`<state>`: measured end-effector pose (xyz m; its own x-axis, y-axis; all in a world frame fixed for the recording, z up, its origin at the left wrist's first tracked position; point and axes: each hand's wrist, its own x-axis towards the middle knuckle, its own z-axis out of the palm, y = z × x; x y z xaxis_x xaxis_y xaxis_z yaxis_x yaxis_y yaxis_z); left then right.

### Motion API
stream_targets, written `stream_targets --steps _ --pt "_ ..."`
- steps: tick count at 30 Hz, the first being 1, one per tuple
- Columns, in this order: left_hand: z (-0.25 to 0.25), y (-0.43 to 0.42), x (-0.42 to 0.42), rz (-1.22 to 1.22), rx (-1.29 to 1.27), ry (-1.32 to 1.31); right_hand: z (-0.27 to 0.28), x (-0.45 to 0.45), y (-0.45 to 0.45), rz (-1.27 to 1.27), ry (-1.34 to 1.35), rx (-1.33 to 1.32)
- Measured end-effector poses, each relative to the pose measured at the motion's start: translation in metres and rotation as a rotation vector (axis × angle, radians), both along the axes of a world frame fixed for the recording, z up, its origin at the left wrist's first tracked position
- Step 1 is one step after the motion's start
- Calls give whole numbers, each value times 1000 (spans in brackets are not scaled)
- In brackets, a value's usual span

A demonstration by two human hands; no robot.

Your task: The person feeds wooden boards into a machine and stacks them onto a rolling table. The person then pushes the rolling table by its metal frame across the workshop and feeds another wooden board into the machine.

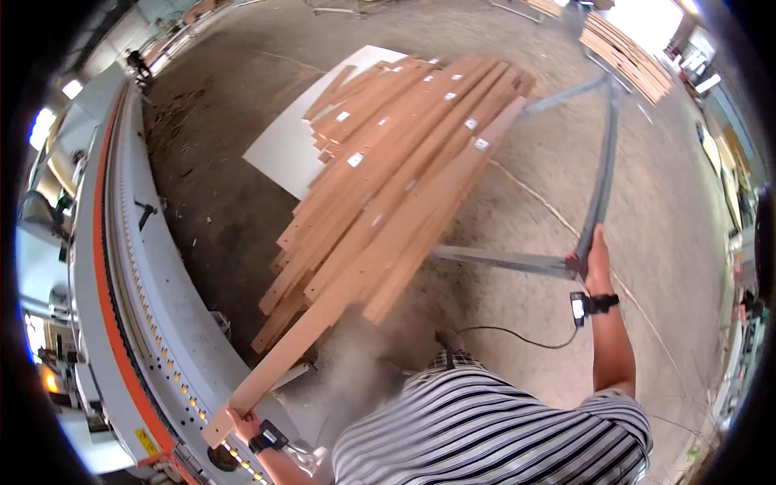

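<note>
Many long brown boards (396, 170), several with small white labels, lie in a fanned pile over a white sheet (283, 153). My left hand (242, 423) is closed round the near end of one long board (279, 364), beside the machine at the lower left. At the right, my right hand (596, 263) grips the corner of a grey metal frame (602, 178), whose bars reach toward the pile. Both wrists carry a strapped device.
A long grey machine with an orange stripe (109, 283) runs along the left. A thin cable (517, 335) hangs near my right wrist. More stacked boards (626, 56) stand at the upper right. A person (137, 65) is far off at the upper left.
</note>
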<state>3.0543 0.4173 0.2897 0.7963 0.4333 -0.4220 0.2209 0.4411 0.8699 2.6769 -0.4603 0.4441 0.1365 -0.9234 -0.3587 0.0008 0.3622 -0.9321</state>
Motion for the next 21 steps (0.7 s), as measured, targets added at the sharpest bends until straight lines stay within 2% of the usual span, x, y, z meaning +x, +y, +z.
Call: stream_targets --steps 1,2,4,5,9,11,13,14,15,16,17,18,19,20,21 --pt "-15 32 6 -137 5 26 0 4 0 -13 -12 -5" --pt "-16 29 8 -135 16 14 -1 9 1 -25 -20 -11" --pt "32 -16 -8 -138 36 -14 -1 16 1 -28 -26 -16" --pt "40 -20 -7 -102 32 -13 -1 18 2 -39 1 -20" --pt "36 -4 -5 -52 9 86 7 7 8 -11 24 -44" --pt "53 -4 -15 -44 37 53 -42 -24 -2 22 15 -327" --pt "63 -7 -27 -40 61 -61 -109 -75 55 -123 -90 66" --pt "61 -14 -29 -7 63 -105 -139 -78 101 414 360 -489" --pt "65 -19 -31 16 8 -113 -168 -81 148 596 709 -1207" --pt "76 -23 -30 35 -43 -123 -146 -20 172 802 533 -803" --pt "116 -59 -37 45 173 -132 -119 43 197 875 368 -300" --pt "149 -95 -40 52 392 -142 -93 107 221 848 336 102" --pt "133 -71 -29 -50 354 -127 -63 168 232 1078 447 -483" --pt "104 -21 -21 -143 315 -111 -49 217 236 1163 451 -976" --pt "88 3 -23 -223 281 -93 -46 240 215 1217 451 -1110"
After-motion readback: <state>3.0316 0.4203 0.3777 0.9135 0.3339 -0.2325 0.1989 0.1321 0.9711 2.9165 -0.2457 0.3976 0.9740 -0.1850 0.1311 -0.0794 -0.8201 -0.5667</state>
